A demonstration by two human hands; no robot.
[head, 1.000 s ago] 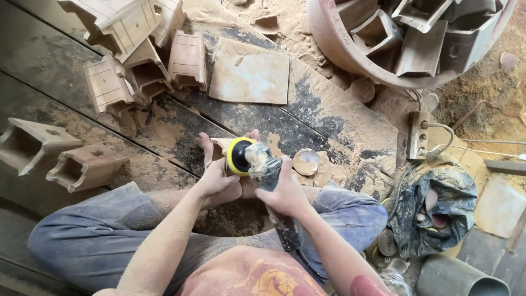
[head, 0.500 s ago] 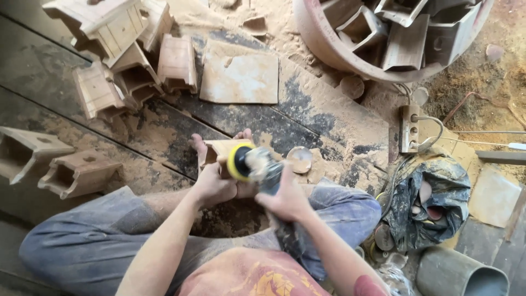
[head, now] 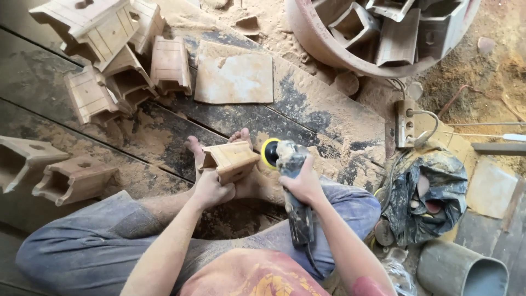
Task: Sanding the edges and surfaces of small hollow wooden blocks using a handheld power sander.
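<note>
Sitting on the dusty plank floor point(head: 307, 109) with bare feet drawn in, the person braces a small carved wooden block point(head: 230, 160) against the feet, the left hand point(head: 211, 191) closed in a firm grip around its near end. Just to the right of that grip, the right hand point(head: 302, 183) is wrapped tight around a handheld sander point(head: 290, 181), whose yellow disc point(head: 268, 152) sits right beside the block's edge; whether it touches I cannot tell. By my reckoning the work is partway along: a heap of similar wooden blocks point(head: 115, 66) lies well beyond the left grip, two more point(head: 52, 172) rest farther left, and a big round tub point(head: 329, 44) up past the right grip holds others, though which are finished is not clear. Sawdust covers everything. Room looks tight near the right grip, where a crumpled dark cloth point(head: 424, 192) and a cable lie close; ahead, past a flat sheet point(head: 234, 77), the floor is freer.
</note>
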